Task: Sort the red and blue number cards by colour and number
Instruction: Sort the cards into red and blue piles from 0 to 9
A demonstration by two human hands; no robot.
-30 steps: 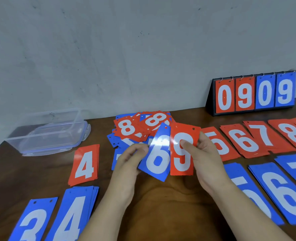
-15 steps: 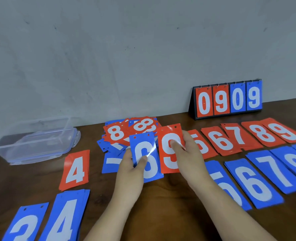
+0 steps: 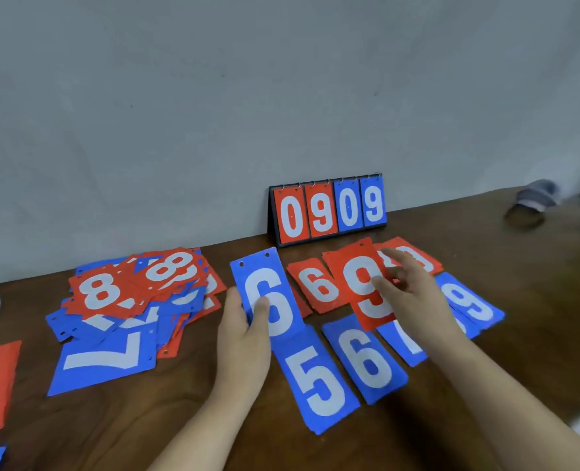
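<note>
— How many cards are in hand?

— Two, one each. The left hand (image 3: 244, 338) holds the blue 6 (image 3: 268, 294) up off the surface (image 3: 111, 430), thumb across its face and fingers behind, so a closed grip. The right hand (image 3: 414, 297) has the red 9 (image 3: 363, 287), thumb on the face. Its fingers blur at the card's right edge, but that grip looks like a pinch too.

— Where do they sit?

— The blue 6 is between the heap (image 3: 135, 300) and the red 6 (image 3: 316, 283), its lower end over the top of the blue 5 (image 3: 319, 382). The red 9 hangs over the red row, its lower end covering part of the blue 7 (image 3: 407, 348).

— And laid out?

— Four blue cards show in the near row: the 5, a second blue 6 (image 3: 367, 362), the 7 and a blue 9 (image 3: 472, 304). Behind them two red ones show: the 6, and a blurred second red 9 (image 3: 418, 258) past the right fingers.

— Unsorted?

— One heap, both colours mixed, with two red 8s (image 3: 100, 292) on top and a big blue 7 (image 3: 108, 358) at its near edge. The rest is too jumbled to count.

— The scoreboard (image 3: 327, 210)?

— Against the wall (image 3: 179, 130), showing four cards, two red and two blue: 0 9 0 9.
</note>
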